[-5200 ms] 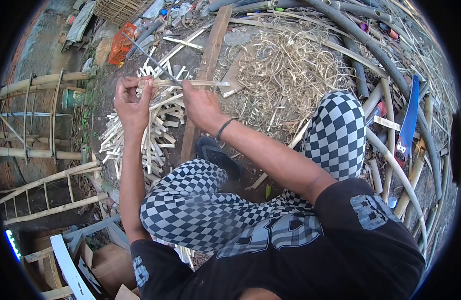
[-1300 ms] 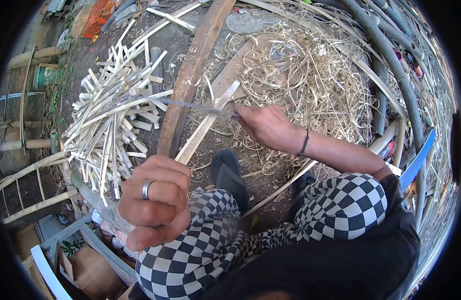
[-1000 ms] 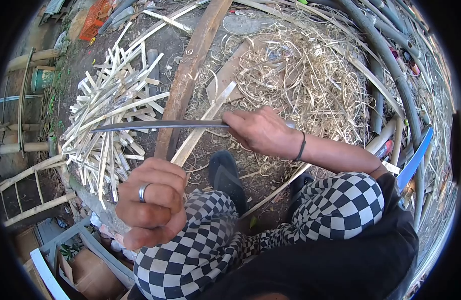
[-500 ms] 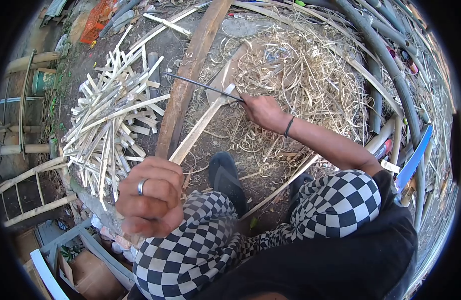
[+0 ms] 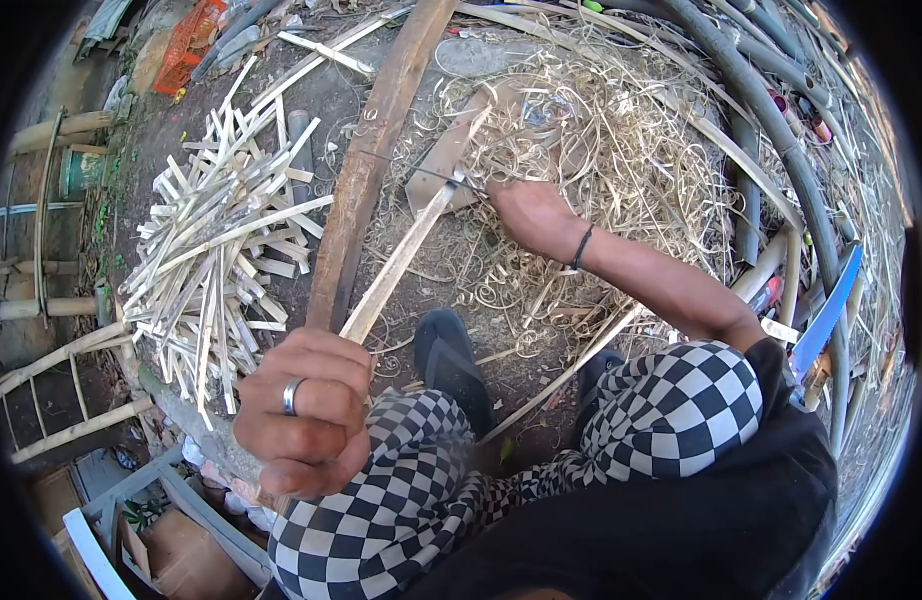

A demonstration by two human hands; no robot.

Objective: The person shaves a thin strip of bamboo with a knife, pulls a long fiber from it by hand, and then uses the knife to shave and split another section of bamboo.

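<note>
My left hand (image 5: pixel 306 412), with a ring on one finger, is wrapped round the lower end of a pale wooden strip (image 5: pixel 399 264). The strip slants up and to the right across the ground. My right hand (image 5: pixel 533 218) is closed at the strip's far end; its grip holds a long dark knife (image 5: pixel 436 176), whose blade lies across the strip and points left. The handle is hidden in my fist. Under the strip's far end is a flat brown board (image 5: pixel 431 190), partly covered by curly shavings (image 5: pixel 621 170).
A heap of cut strips (image 5: pixel 226 250) lies left of a long brown plank (image 5: pixel 366 180). Bamboo poles (image 5: pixel 796 170) and a blue saw (image 5: pixel 831 315) are at the right. My shoe (image 5: pixel 449 355) stands between my hands. A wooden frame (image 5: pixel 171 490) is at lower left.
The knife blade has turned and looks shorter in view, still across the strip near its far end. My right hand has shifted slightly right and down; my left hand has moved slightly.
</note>
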